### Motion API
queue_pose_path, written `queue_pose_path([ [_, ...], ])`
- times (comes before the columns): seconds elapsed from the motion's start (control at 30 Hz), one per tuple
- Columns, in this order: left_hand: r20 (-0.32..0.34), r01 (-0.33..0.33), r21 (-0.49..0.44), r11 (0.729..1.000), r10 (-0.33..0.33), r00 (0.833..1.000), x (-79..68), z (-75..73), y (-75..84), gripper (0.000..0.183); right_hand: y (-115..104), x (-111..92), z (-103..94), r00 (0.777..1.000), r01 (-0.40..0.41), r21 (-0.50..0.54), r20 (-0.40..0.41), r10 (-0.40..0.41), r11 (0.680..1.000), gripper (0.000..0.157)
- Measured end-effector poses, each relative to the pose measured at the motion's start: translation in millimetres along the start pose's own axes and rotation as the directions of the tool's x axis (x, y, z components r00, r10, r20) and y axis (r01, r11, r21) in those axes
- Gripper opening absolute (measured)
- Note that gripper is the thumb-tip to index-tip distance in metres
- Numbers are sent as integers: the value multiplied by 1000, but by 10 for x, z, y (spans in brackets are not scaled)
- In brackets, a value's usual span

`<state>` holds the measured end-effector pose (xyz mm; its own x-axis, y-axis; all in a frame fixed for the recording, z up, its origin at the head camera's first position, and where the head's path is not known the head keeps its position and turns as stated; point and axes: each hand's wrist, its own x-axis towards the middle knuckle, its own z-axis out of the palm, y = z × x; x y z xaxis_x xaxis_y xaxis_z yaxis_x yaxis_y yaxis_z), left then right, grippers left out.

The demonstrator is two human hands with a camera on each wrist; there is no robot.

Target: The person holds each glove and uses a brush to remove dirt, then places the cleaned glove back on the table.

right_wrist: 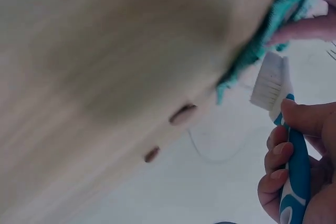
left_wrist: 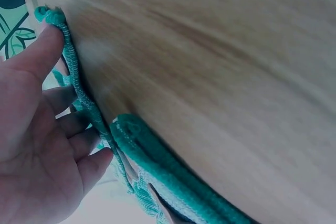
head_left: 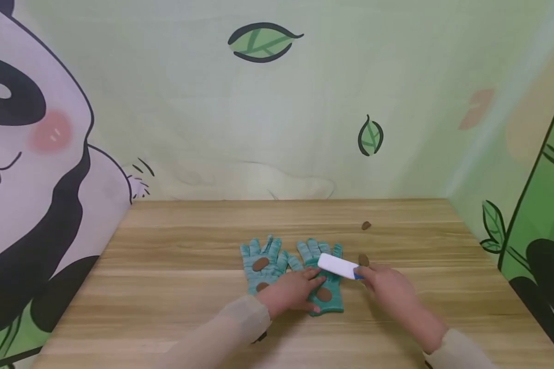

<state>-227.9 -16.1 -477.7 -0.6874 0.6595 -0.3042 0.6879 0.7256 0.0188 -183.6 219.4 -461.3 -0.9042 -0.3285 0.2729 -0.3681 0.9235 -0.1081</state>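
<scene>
Two teal knitted gloves lie side by side on the wooden table, the left glove [head_left: 254, 277] and the right glove [head_left: 333, 302], with brown roundish spots on them. Across the right glove's inner edge, my left hand [head_left: 290, 291] rests with its fingers spread; the left wrist view shows the thumb touching the teal cuff [left_wrist: 55, 17]. My right hand [head_left: 392, 289] grips a scrubbing brush by its blue and white handle [right_wrist: 298, 166]. White bristles [right_wrist: 266, 90] face the right glove, close above it; whether they touch it I cannot tell.
Two small brown pieces lie on the table [head_left: 189, 307] to the right of the gloves: a farther one [head_left: 366, 225] and a nearer one [head_left: 363, 260], just beyond my right hand. A printed backdrop [head_left: 189, 102] with a panda and leaves stands behind the table's far edge.
</scene>
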Motion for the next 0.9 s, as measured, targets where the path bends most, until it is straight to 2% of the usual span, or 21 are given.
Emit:
queue_pose_path([
  [0.17, 18, 0, -25, 1000, 0, 1000, 26, 30, -8, 78, 74, -14, 122, 999, -42, 33, 15, 41, 999, 25],
  [0.43, -2, -6, -7, 1000, 6, 1000, 16, 39, -20, 79, 191, 13, 69, 987, -132, 39, -91, 135, 990, 22],
  [0.5, -2, -4, -11, 1000, 4, 1000, 11, 35, -23, 78, 162, 23, 57, 990, -108, 55, -89, 113, 993, 23],
  [0.63, 9, 2, -9, 1000, -2, 1000, 21, 28, -18, 78, 82, 10, 108, 999, -9, 55, -39, 11, 998, 26],
  [0.7, 13, 4, -4, 1000, -4, 1000, 28, 23, -15, 78, 71, -4, 155, 999, -4, 59, -33, 6, 998, 26],
  [0.9, 37, 29, -4, 1000, -29, 999, 37, 38, -9, 79, 219, 2, 218, 989, -123, 74, -75, 128, 990, 25],
])
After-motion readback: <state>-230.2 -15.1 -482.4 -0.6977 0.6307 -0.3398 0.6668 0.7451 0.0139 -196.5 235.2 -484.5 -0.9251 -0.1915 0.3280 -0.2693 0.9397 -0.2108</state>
